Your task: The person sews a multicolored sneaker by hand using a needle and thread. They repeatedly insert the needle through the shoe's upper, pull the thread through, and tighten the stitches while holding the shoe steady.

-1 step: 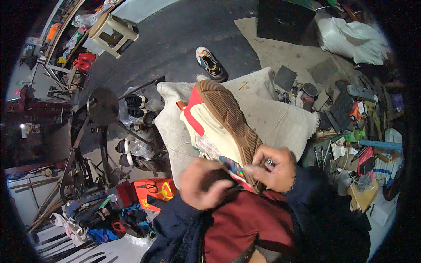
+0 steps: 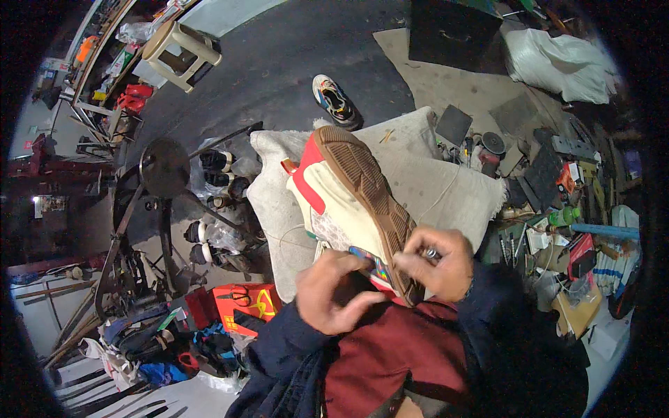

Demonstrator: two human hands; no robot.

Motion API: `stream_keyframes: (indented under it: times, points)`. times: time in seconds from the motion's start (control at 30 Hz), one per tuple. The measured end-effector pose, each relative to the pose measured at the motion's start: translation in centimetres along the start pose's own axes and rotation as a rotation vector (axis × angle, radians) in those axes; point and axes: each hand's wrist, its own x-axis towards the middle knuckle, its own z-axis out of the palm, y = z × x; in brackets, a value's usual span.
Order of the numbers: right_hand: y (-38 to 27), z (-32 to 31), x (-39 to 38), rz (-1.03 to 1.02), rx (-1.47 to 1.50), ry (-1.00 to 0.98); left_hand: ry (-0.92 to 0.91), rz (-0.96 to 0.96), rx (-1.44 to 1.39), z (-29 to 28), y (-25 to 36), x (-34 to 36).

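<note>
A sneaker [image 2: 334, 187] in cream, red and patterned panels lies tilted on its side across my lap and the cloth, its brown ridged sole [image 2: 366, 182] turned toward the right. My left hand [image 2: 333, 291] is curved beside the shiny multicoloured panel near the shoe's lower end. Its thumb stands apart from the fingers, and a forefinger reaches the shoe's edge. My right hand [image 2: 442, 263] is closed in a pinch at the sole's edge. Something small and metallic glints between its curled fingers; its kind is hidden. A pale thread [image 2: 440, 200] trails over the cloth.
Under the shoe spreads a whitish cloth [image 2: 463, 198]. Another sneaker [image 2: 333, 97] stands beyond it. To the left are a metal stand [image 2: 164, 167] and an orange box [image 2: 244, 306] with scissors [image 2: 237, 297] on it. Tools and a green bottle [image 2: 563, 216] crowd the right.
My left hand has shifted slightly right, closer to the shoe's edge. My right hand has moved a little to the right and up. The shoe has barely moved.
</note>
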Motion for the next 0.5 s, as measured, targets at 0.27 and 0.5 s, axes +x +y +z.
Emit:
stream_keyframes:
  times: [0.27,0.5]
  points:
    - [2.7,-7.0,2.1,-0.102,-0.641,0.419,-0.048,-0.161,-0.101,1.2,-0.3,0.5]
    - [-1.4,-2.2,-4.8,-0.168,-0.211,-0.102,-0.082,-0.275,-0.176,1.3,-0.4,0.7]
